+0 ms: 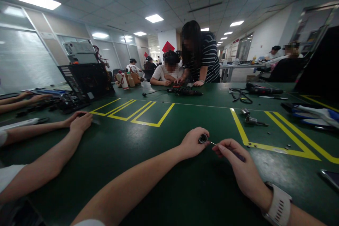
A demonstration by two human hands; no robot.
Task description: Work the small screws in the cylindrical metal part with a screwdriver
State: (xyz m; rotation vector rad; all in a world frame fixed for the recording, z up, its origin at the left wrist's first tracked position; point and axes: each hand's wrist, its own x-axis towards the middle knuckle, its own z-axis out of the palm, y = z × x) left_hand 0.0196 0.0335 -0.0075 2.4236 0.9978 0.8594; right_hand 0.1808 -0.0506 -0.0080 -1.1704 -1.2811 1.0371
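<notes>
My left hand (194,142) is closed around a short hollow metal cylinder (202,138), its open end turned toward me. Just to its right, my right hand (235,155) grips a small screwdriver (239,156) with a dark handle. The thin shaft points left, its tip at or beside the lower edge of the cylinder; whether they touch I cannot tell. Farther right on the green table lie a metal part with a shaft (254,120) and a short metal sleeve (245,112). Several tiny dark pieces (288,146) are scattered around the yellow tape there.
Yellow tape (164,114) marks outlines on the green table (148,155). A power tool (185,91) lies before two people opposite, another (262,88) at back right. Blue-and-white gloves (317,113) rest at right. At left are a co-worker's hands (79,120) and a black computer case (88,81).
</notes>
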